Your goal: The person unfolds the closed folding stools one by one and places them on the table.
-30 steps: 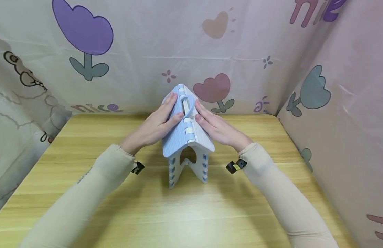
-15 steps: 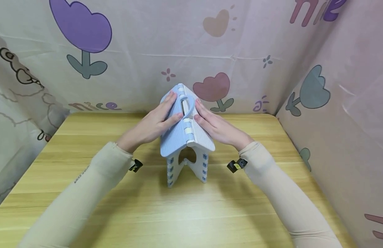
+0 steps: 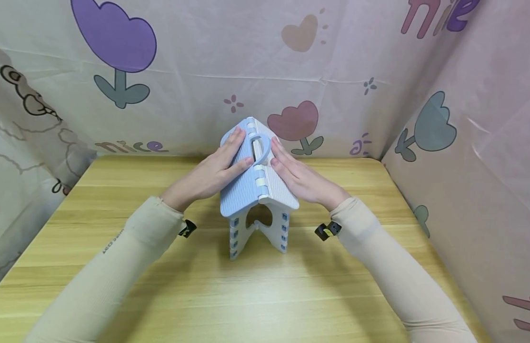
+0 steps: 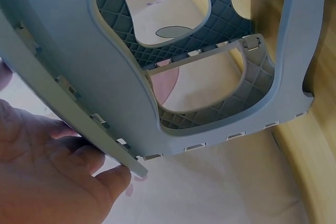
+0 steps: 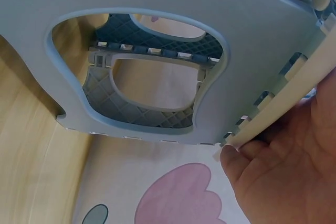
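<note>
A blue and white folding step stool (image 3: 243, 190) stands on the table half folded, its two top panels sloping down like a roof from the hinged ridge. A blue loop handle (image 3: 267, 148) sticks up along that ridge. My left hand (image 3: 211, 174) lies with straight fingers against the blue panel. Opposite it, my right hand (image 3: 305, 178) presses flat on the white panel (image 3: 279, 188). Underneath, the left wrist view shows a leg frame (image 4: 121, 93) with a large cutout and the folded side pieces behind. The right wrist view shows fingertips near the edge of the panel (image 5: 286, 106).
The wooden table (image 3: 256, 295) reaches the patterned cloth (image 3: 196, 95) hung behind it, and more cloth (image 3: 475, 181) borders the right side. A small dark wrist camera (image 3: 328, 230) sits at the right cuff, another (image 3: 187, 228) at the left.
The stool's two panels have spread slightly apart, the blue one shifting left and the white one a little right. Both hands stay laid on them.
</note>
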Demonstrator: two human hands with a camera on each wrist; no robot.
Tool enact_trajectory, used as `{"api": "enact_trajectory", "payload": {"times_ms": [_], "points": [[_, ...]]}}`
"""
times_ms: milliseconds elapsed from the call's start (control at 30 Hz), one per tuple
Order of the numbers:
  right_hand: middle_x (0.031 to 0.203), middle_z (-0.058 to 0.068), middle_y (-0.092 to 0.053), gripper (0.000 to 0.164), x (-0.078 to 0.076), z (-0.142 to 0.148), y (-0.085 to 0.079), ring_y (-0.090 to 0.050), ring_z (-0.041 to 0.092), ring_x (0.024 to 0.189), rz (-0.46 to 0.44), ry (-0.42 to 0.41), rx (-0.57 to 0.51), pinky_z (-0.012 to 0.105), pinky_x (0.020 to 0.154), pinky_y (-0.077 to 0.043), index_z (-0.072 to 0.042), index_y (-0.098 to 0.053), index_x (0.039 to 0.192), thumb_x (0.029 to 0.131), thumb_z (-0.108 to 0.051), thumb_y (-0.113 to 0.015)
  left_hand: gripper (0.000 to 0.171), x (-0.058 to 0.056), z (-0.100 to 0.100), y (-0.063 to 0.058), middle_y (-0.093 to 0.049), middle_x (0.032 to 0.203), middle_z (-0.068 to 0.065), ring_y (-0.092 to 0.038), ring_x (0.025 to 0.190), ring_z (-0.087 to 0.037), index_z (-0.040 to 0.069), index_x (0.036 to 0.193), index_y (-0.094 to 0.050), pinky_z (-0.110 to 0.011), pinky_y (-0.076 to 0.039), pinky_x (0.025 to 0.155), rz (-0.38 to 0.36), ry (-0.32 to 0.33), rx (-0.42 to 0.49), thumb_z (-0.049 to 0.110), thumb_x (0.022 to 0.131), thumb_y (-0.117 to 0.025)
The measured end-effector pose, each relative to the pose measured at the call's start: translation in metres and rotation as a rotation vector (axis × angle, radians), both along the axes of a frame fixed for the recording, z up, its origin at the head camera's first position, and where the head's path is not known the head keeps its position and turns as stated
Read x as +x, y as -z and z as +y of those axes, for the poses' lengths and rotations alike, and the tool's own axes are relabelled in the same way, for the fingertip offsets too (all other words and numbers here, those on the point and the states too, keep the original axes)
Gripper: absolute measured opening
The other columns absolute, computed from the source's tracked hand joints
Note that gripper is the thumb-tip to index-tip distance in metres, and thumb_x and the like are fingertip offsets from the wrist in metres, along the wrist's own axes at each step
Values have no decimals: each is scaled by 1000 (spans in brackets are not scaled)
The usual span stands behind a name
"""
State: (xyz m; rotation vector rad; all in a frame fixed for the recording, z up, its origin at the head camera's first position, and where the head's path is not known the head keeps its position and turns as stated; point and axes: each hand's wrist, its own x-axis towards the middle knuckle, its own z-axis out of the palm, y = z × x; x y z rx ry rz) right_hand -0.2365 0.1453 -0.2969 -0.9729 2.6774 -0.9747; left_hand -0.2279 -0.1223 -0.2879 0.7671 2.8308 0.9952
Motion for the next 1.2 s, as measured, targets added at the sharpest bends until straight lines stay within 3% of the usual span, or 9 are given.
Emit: {"api": "enact_trajectory", "payload": {"times_ms": [567,1200], "points": [[182,5,6,65,3,5,1,6,25,170,18,3,28,45,140,-6,-7,-3,172,118,-38,-22,80,2,-2,1,12,182,1,7,170,-25,20,173,4,-60,-9,138,-6,37,-64,58,114,-34],[182,3,5,63,5,8,1,4,25,170,43,5,55,45,140,-7,-8,-5,172,118,-36,-26,80,4,-6,-2,5,183,-4,2,170,-26,15,174,-4,-56,-11,138,23,29,-120,57,113,-36]]}}
